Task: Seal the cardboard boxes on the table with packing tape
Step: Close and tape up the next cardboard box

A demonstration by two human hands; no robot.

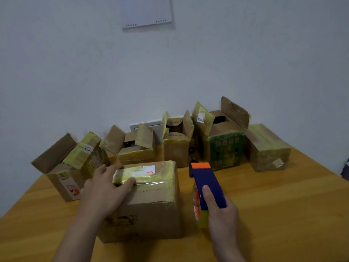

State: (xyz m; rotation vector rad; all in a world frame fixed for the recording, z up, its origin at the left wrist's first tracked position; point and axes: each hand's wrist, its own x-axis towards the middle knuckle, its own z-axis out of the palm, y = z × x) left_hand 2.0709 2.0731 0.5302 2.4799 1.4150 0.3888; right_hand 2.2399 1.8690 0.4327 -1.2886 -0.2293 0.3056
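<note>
A closed cardboard box [151, 210] with yellowish tape across its top stands in front of me on the wooden table [283, 214]. My left hand [103, 188] rests flat on the left part of its lid, fingers straight, thumb on the tape. To the right of that box, my right hand [219, 210] grips a blue and orange tape dispenser [204, 183] with a roll of yellowish tape, held just above the table and apart from the box.
Several cardboard boxes stand along the back: an open one at the left [69, 167], two open ones in the middle [136, 148] [177, 140], a green-printed open box [224, 146] and a closed taped box [266, 148] at the right. A white wall rises behind.
</note>
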